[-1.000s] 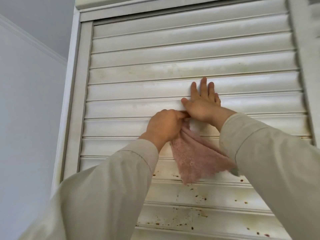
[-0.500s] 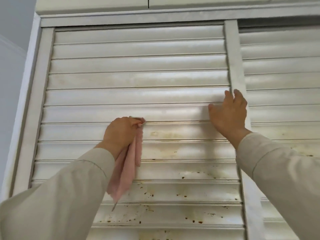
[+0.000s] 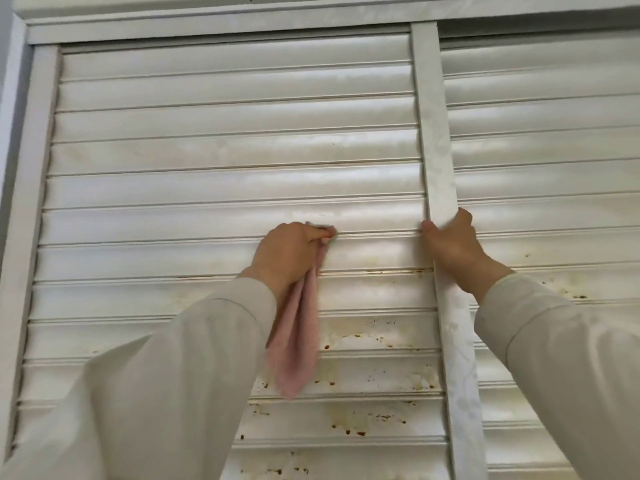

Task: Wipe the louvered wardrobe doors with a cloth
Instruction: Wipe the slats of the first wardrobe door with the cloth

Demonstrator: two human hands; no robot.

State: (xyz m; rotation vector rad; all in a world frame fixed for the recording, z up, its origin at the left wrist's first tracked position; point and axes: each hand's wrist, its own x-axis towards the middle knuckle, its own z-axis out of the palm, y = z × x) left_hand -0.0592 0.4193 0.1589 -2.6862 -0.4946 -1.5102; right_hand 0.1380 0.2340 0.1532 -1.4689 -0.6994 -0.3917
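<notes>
The white louvered wardrobe door (image 3: 214, 154) fills the view, with brown stains on its lower slats. My left hand (image 3: 289, 252) grips a pink cloth (image 3: 298, 344) and presses its bunched tip into a groove between two slats at mid height. The rest of the cloth hangs down below my fist. My right hand (image 3: 450, 242) grips the upright stile (image 3: 434, 143) at the door's right edge, thumb on the left side and fingers wrapped behind it. A second louvered door (image 3: 547, 133) stands to the right of the stile.
The left frame post (image 3: 24, 188) borders the door, with a grey wall at the far left. A top rail (image 3: 207, 22) runs above both doors. Rust-coloured spots (image 3: 349, 429) dot the lower slats. Both my beige sleeves cover the bottom corners.
My left hand has slid the cloth to the right along the groove, away from the left frame. My right hand has moved right from the slats onto the stile and now grips it.
</notes>
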